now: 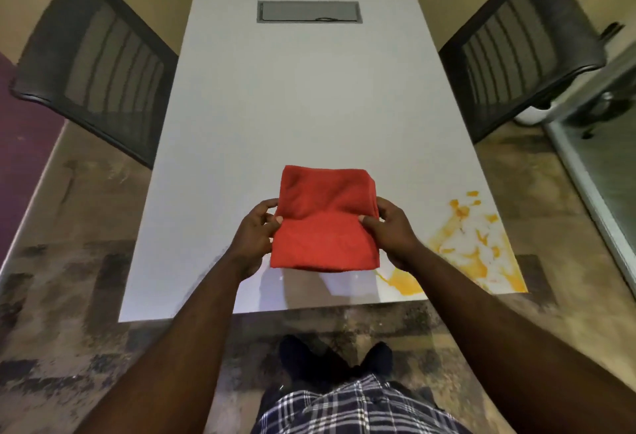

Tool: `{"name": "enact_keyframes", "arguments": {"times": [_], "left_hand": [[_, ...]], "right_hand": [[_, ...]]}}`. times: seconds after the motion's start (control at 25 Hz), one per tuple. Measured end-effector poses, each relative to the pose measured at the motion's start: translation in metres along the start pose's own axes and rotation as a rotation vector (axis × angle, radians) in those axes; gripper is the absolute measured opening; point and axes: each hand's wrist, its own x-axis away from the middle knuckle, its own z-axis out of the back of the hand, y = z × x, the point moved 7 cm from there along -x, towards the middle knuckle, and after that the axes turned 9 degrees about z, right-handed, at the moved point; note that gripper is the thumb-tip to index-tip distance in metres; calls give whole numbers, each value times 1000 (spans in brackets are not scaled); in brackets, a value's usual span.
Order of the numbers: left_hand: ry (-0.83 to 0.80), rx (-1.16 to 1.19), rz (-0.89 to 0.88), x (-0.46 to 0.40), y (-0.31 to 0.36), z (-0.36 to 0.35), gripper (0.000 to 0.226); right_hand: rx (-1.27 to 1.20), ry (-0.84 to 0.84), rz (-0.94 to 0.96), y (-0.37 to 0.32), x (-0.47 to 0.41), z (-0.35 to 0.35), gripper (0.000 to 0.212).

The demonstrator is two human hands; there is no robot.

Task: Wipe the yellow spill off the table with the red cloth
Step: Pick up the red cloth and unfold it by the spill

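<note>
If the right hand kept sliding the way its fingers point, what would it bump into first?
The right hand points inward and already pinches the red cloth, so it meets that first; beyond it, probably the left hand.

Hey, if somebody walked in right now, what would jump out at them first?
The folded red cloth at centre, held at its sides by the left hand and right hand over the white table. Next, the yellow spill smeared across the table's near right corner, beside the right hand. Two dark mesh chairs flank the table.
</note>
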Motion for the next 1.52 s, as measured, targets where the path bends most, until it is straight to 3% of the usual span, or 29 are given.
{"name": "enact_keyframes", "arguments": {"times": [0.28,0.52,0.64,0.76,0.96,1.08,1.24,1.4,1.52], "left_hand": [[-105,4,48,6,10,-107,15],[-13,0,3,9,30,-168,22],[14,-5,-10,10,30,-190,9],[-11,-138,-37,9,19,-212,46],[32,-209,-37,5,4,-226,64],[38,-197,22,0,-7,-225,81],[-38,-51,99,-5,-20,-231,35],[-60,-55,107,-8,-21,-237,42],[-74,-134,87,-13,-21,-241,42]], "right_hand": [[-183,106,-30,3,21,110,35],[-278,46,-17,-8,20,176,35],[-282,50,-13,0,19,199,36],[-195,37,6,11,19,213,20],[33,42,-36,32,22,225,38],[11,128,-68,39,26,230,60],[164,121,-44,49,24,227,68],[379,26,49,51,26,207,67],[500,-112,46,58,36,191,92]]}}
